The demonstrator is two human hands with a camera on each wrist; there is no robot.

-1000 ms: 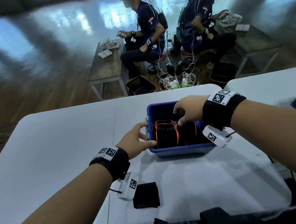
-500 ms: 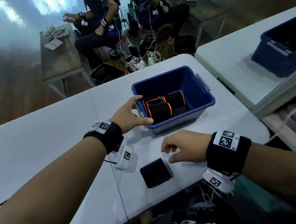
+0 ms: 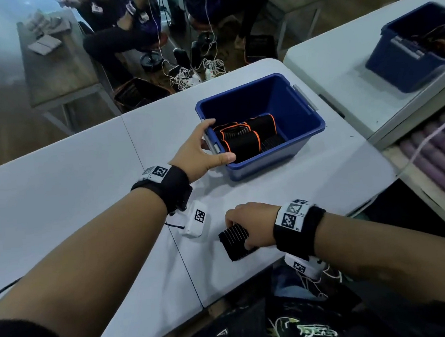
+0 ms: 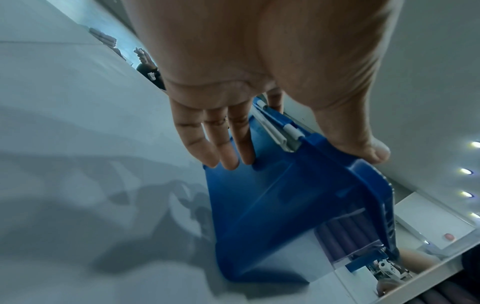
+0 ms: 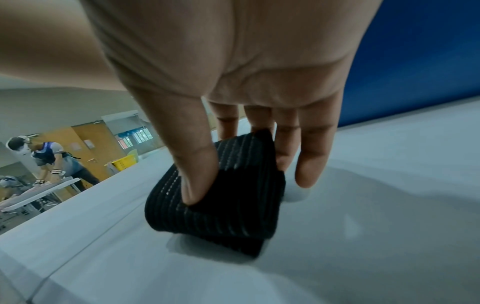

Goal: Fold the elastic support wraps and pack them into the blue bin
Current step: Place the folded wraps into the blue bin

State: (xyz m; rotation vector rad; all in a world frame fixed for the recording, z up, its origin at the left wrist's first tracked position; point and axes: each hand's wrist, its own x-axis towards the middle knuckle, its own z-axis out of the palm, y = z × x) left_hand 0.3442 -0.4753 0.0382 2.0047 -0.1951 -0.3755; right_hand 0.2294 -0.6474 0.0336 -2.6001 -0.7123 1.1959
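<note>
Head view: the right hand [image 3: 248,222] pinches a folded black ribbed elastic support wrap [image 3: 233,242] that lies on the white table [image 3: 61,199], near its front edge and well apart from the blue plastic bin [image 3: 306,134]. Right wrist view confirms the hold: thumb on the near face, fingers [image 5: 287,144] curled over the far edge of the wrap. The left hand [image 3: 198,154] grips the bin's near-left rim, thumb on the rim and fingers against the outer wall. Several folded black wraps with orange trim [image 3: 243,141] already lie inside the bin.

Probable faults:
- Fold springs open during the lift, because the pinch covers one end only.
- Wrap catches on the bin rim if carried low.
- Bin slides if the left hand lets go.
</note>
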